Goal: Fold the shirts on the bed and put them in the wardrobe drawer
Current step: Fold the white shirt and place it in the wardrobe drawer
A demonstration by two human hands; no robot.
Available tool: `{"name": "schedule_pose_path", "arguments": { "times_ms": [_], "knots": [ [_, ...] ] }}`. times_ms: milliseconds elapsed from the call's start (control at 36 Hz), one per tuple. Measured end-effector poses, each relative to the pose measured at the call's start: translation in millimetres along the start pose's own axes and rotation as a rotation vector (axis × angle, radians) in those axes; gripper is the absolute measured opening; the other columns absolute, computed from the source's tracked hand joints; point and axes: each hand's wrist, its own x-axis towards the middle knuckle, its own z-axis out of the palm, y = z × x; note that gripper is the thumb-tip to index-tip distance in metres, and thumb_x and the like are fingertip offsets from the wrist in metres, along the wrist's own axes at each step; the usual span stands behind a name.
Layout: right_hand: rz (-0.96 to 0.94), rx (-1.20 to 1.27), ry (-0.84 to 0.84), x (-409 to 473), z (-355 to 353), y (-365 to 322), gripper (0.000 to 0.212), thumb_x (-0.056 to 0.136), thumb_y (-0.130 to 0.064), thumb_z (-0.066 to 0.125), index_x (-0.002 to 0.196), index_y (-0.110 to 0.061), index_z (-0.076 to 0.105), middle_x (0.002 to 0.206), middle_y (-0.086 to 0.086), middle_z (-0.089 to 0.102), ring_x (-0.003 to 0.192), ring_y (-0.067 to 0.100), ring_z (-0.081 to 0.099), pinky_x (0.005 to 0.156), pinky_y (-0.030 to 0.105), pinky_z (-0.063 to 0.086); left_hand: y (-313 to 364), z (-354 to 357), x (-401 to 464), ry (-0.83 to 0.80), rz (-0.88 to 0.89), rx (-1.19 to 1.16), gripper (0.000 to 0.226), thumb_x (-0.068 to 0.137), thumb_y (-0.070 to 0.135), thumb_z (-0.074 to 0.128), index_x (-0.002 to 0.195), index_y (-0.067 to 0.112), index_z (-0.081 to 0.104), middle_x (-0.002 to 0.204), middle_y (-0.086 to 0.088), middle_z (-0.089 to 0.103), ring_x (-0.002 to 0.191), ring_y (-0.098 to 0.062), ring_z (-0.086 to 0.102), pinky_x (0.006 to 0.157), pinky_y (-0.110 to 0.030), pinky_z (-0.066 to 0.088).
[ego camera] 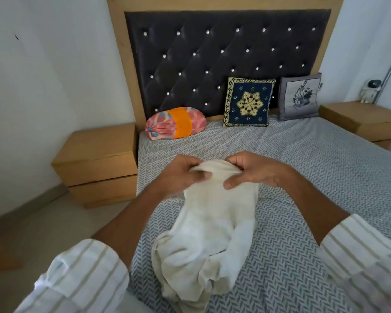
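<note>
A crumpled cream-white shirt [210, 224] hangs over the bed [303, 199], which has a grey herringbone sheet. My left hand [183, 175] and my right hand [255, 170] both pinch the shirt's top edge, close together, holding it up. The lower part of the shirt bunches on the sheet near the bed's front edge. No wardrobe or drawer is in view.
A pink and orange bolster [175, 123], a dark blue patterned cushion [248, 102] and a grey cushion [299, 97] lie against the tufted headboard [212, 53]. Wooden nightstands stand on the left [97, 163] and on the right [361, 119], the latter with a small figurine [370, 90] behind it.
</note>
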Motion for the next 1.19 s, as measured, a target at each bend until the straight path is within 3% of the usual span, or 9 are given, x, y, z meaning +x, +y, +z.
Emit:
{"name": "schedule_pose_path", "arguments": {
  "times_ms": [167, 389, 528, 639, 778, 917, 1000, 1111, 1194],
  "knots": [
    [0.281, -0.340, 0.011, 6, -4, 43, 0.040, 0.082, -0.040, 0.081, 0.110, -0.015, 0.068, 0.107, 0.001, 0.075, 0.092, 0.015, 0.071, 0.087, 0.035, 0.058, 8, -28, 2, 0.214, 0.035, -0.173, 0.017, 0.090, 0.001, 0.067, 0.082, 0.014, 0.060, 0.083, -0.007, 0.062, 0.080, -0.021, 0.058, 0.073, -0.038, 0.046],
    [0.163, 0.300, 0.686, 14, -20, 41, 0.018, 0.096, -0.008, 0.056, 0.090, -0.019, 0.070, 0.096, 0.012, 0.074, 0.085, 0.029, 0.071, 0.073, 0.041, 0.060, 13, -51, -15, -0.199, -0.212, -0.324, 0.040, 0.071, 0.000, 0.082, 0.102, 0.013, 0.061, 0.104, -0.028, 0.068, 0.089, -0.036, 0.069, 0.072, -0.041, 0.057],
    [0.048, 0.679, 0.626, 29, -17, 13, 0.035, 0.094, 0.008, 0.055, 0.121, -0.013, 0.066, 0.116, 0.013, 0.069, 0.104, 0.028, 0.070, 0.085, 0.044, 0.061, 24, -25, -12, -0.337, -0.323, -0.313, 0.063, 0.078, 0.003, 0.075, 0.129, 0.038, 0.061, 0.116, -0.032, 0.064, 0.099, -0.041, 0.065, 0.086, -0.054, 0.052],
    [0.005, 0.564, 0.384, 34, 7, -3, 0.068, 0.089, -0.006, 0.070, 0.143, -0.033, 0.036, 0.123, 0.007, 0.068, 0.114, 0.023, 0.066, 0.100, 0.049, 0.053, 32, -5, -4, -0.119, -0.246, -0.526, 0.064, 0.092, -0.006, 0.058, 0.141, 0.035, 0.053, 0.088, -0.018, 0.068, 0.066, -0.024, 0.064, 0.057, -0.036, 0.060],
    [-0.162, 0.511, 0.554, 21, 36, -19, 0.030, 0.100, -0.047, 0.053, 0.122, -0.028, 0.058, 0.115, -0.002, 0.067, 0.107, 0.019, 0.068, 0.090, 0.045, 0.059, 43, -4, 8, 0.144, -0.176, -0.745, 0.032, 0.093, -0.012, 0.050, 0.120, -0.002, 0.065, 0.106, -0.025, 0.071, 0.090, -0.029, 0.073, 0.088, -0.040, 0.059],
    [-0.115, -0.037, 0.515, 16, 43, -15, 0.066, 0.069, -0.061, 0.079, 0.123, -0.030, 0.057, 0.100, -0.012, 0.071, 0.088, 0.008, 0.070, 0.076, 0.031, 0.056, 55, -8, 5, 0.264, -0.048, -0.367, 0.027, 0.085, -0.016, 0.059, 0.106, -0.003, 0.070, 0.100, -0.023, 0.073, 0.091, -0.027, 0.072, 0.086, -0.034, 0.060],
    [-0.086, -0.335, 0.591, 26, 43, -11, 0.018, 0.086, -0.036, 0.072, 0.094, -0.021, 0.066, 0.076, -0.011, 0.064, 0.075, 0.015, 0.066, 0.062, 0.028, 0.043, 62, -10, 3, 0.375, 0.019, -0.136, 0.023, 0.085, -0.008, 0.068, 0.106, 0.000, 0.073, 0.085, -0.013, 0.077, 0.077, -0.020, 0.075, 0.074, -0.031, 0.063],
    [-0.098, -0.001, 0.691, 20, 24, -16, 0.015, 0.097, -0.019, 0.059, 0.089, -0.013, 0.071, 0.076, 0.003, 0.065, 0.070, 0.017, 0.058, 0.061, 0.030, 0.040, 62, -30, 3, 0.512, 0.076, 0.611, 0.019, 0.091, 0.032, 0.071, 0.106, 0.024, 0.077, 0.091, 0.006, 0.074, 0.074, -0.011, 0.062, 0.071, -0.025, 0.053],
    [-0.141, 0.117, 0.696, 15, 12, -30, 0.014, 0.098, -0.017, 0.056, 0.095, -0.017, 0.070, 0.084, 0.000, 0.066, 0.076, 0.014, 0.057, 0.065, 0.032, 0.041, 51, -43, 8, 0.495, 0.026, 0.734, 0.028, 0.092, 0.045, 0.064, 0.103, 0.022, 0.075, 0.107, -0.003, 0.067, 0.096, -0.020, 0.058, 0.081, -0.030, 0.048]
  ]
}}
